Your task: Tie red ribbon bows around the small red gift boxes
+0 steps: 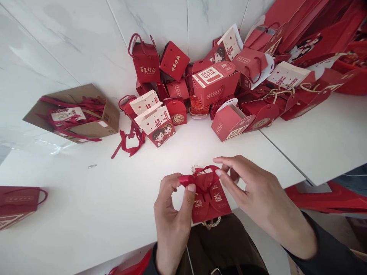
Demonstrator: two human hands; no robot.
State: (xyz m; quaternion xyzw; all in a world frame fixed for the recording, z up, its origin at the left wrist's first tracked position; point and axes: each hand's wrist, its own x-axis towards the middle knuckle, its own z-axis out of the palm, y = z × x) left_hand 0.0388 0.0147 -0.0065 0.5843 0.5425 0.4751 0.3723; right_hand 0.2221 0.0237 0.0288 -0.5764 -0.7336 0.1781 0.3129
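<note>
A red gift box (212,210) with gold lettering stands at the table's front edge, its flaps folded together on top. Cream rope handles (211,222) show at its near and far sides. Across its top runs a red ribbon (202,172). My left hand (174,210) pinches one loop of the ribbon between thumb and forefinger, at the box's left. From the right, my right hand (249,191) has its thumb and a finger at the other loop; its remaining fingers are curled or stretched apart.
Behind lies a pile of red and cream gift boxes (215,84). An open cardboard box (110,118) with red ribbons stands at the left, near a loose ribbon (133,143). Another red box (18,202) sits at the left edge. A seam splits the white table (100,214) at right.
</note>
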